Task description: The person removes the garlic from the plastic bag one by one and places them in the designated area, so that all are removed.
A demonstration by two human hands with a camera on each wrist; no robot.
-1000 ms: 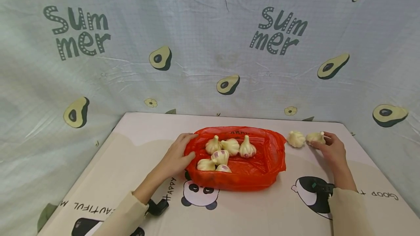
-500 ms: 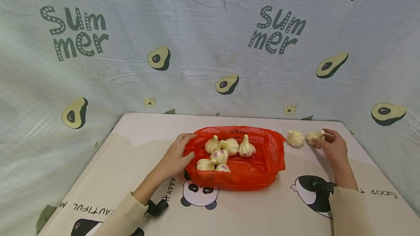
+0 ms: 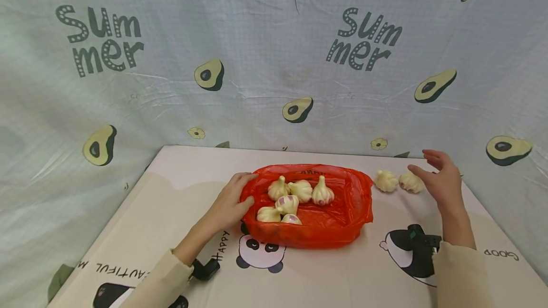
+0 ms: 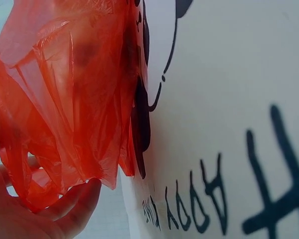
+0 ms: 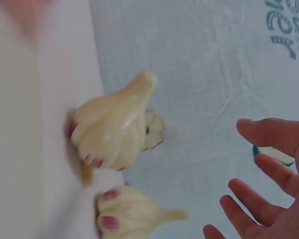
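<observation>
A red plastic bag (image 3: 312,239) stands with its mouth spread wide in the middle of the table, several garlic bulbs (image 3: 287,205) lying inside toward its left. My left hand (image 3: 233,202) grips the left rim, its thumb over the edge. In the left wrist view the fingers (image 4: 79,209) curl against the bag's crinkled side (image 4: 74,99). Two more garlic bulbs lie side by side right of the bag: one near it (image 3: 386,181), the other (image 3: 412,182) beside my right hand (image 3: 447,182). That hand (image 5: 274,189) is raised, fingers spread, holding nothing.
The white table (image 3: 342,279) bears printed pandas and lettering. Behind it hangs a pale cloth (image 3: 248,37) with avocado prints, close to the table's back edge. Black straps with small devices (image 3: 205,270) are on both wrists.
My right hand has let go of the rightmost garlic bulb and lifted up and to the right, its fingers opening. The left hand and the bag have stayed in place.
</observation>
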